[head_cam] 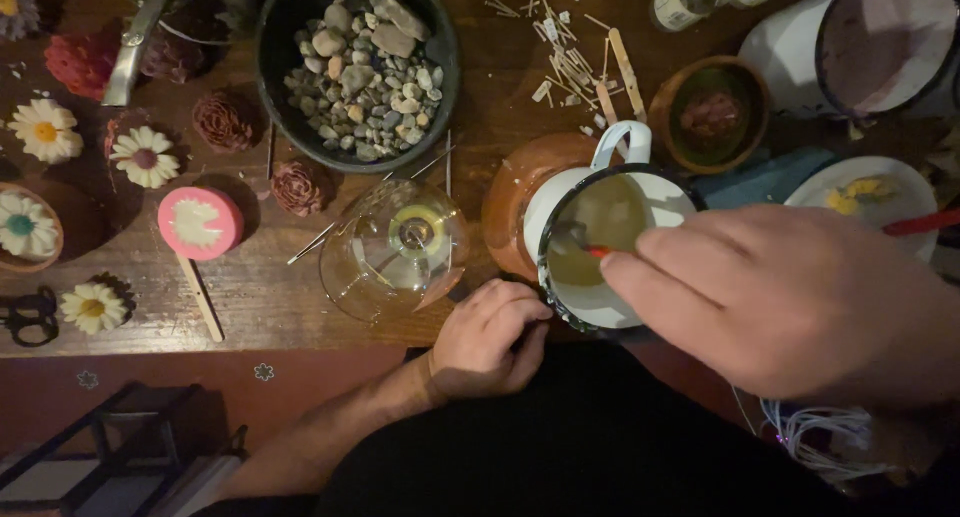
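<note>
Your right hand (790,297) fills the near right of the view, fingers pinched shut on a thin red-tipped stick (597,251) that dips into the white enamel mug (600,227). That mug sits at the near edge of the tabletop (250,297), right of centre, with pale yellowish liquid inside and its handle pointing away from you. Your left hand (490,342) is curled loosely at the near edge, knuckles touching the mug's dark rim, holding nothing that you can make out. Just left of it stands a clear glass bowl (395,247) with a small round piece at its bottom. A brown clay dish (515,192) shows behind the mug. Further back, a black bowl of pebbles (360,67) sits mid-tabletop, with loose wooden sticks (580,67) scattered to its right. Along the left edge lie daisy-shaped flowers (45,130), and a round pink piece (200,223) rests nearer the centre.
</note>
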